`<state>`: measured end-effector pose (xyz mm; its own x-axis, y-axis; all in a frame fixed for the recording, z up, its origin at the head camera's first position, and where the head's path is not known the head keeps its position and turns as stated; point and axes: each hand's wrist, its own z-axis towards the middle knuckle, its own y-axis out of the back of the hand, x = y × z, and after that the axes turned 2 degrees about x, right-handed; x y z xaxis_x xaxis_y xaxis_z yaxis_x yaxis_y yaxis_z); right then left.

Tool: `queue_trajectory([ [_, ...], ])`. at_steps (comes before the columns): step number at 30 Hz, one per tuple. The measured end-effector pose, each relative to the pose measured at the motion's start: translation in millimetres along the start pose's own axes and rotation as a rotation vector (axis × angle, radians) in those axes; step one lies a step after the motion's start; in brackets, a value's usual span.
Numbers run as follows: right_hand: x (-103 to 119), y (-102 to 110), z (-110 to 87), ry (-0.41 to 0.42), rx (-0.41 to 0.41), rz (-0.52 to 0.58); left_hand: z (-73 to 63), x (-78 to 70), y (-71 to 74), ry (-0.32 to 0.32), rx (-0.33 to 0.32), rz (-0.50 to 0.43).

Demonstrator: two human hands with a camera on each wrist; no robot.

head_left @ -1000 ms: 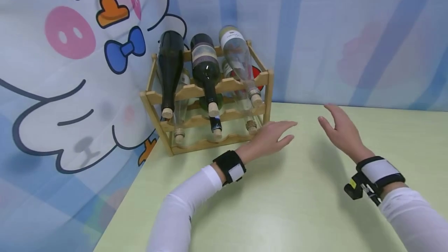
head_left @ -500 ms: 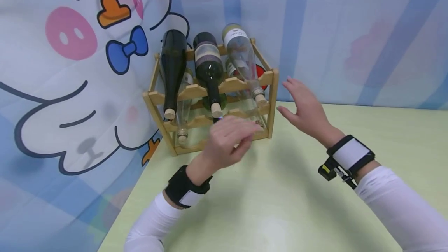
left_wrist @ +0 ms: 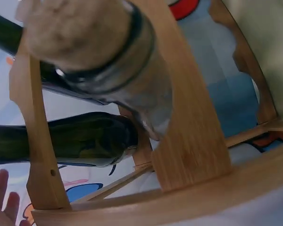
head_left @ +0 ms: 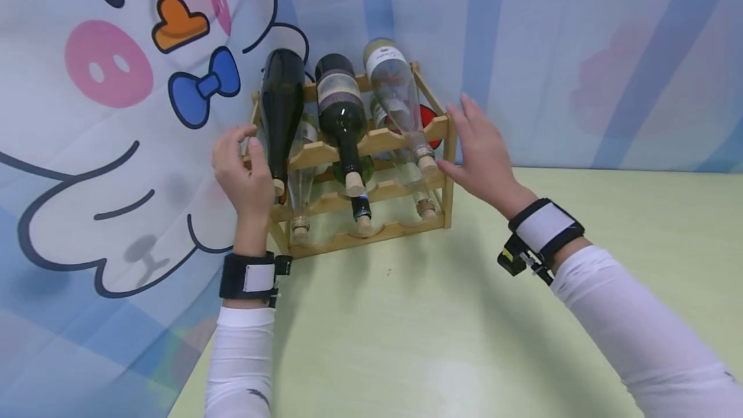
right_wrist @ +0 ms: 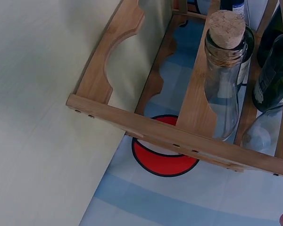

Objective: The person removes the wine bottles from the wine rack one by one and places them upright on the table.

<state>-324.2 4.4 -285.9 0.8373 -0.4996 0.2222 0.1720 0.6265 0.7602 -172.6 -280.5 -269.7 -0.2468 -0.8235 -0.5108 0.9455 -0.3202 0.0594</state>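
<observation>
A wooden wine rack (head_left: pixel 327 247) holds corked bottles on two tiers. On top lie a dark bottle (head_left: pixel 282 95), a labelled dark bottle (head_left: pixel 342 111) and a clear bottle (head_left: pixel 395 86), necks toward me. My left hand (head_left: pixel 240 176) is at the rack's upper left corner, fingers loosely bent; its fingers (left_wrist: pixel 0 193) show beside the frame in the left wrist view. At the right side post is my right hand (head_left: pixel 482 157), fingers extended, thumb close to the upper clear bottle's cork. A lower clear bottle (right_wrist: pixel 221 89) fills a slot in the right wrist view.
The rack stands on a pale green table (head_left: pixel 395 328), close against a blue cloth backdrop (head_left: pixel 540 50). A cartoon bird is printed on the cloth at left. The table stretches toward me and to the right.
My left hand has swung left across the rack's front to its left side. My right hand has moved left to the right post. The bottles keep their places.
</observation>
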Motion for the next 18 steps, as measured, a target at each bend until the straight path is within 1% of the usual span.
queue_trajectory([
  [2,3,0,4.5,0.014,0.012,-0.026,0.3,6.4,1.0,0.051,0.046,-0.029],
  [4,6,0,8.7,0.026,0.026,-0.042,0.5,11.6,1.8,0.100,0.062,-0.041],
  [6,9,0,12.6,0.039,0.039,-0.062,-0.2,18.2,2.9,0.138,0.077,-0.015],
  [9,12,-2,17.1,0.060,0.052,-0.084,-4.6,30.8,1.7,0.123,0.095,0.088],
  [11,14,-4,18.5,0.071,0.059,-0.092,-9.6,38.0,-0.2,0.086,0.102,0.142],
  [15,17,-8,19.5,0.111,0.039,-0.109,-17.8,45.7,-4.0,0.005,0.068,0.166],
  [18,20,-12,20.1,0.156,0.022,-0.137,-19.6,47.7,-5.9,-0.023,0.047,0.171],
])
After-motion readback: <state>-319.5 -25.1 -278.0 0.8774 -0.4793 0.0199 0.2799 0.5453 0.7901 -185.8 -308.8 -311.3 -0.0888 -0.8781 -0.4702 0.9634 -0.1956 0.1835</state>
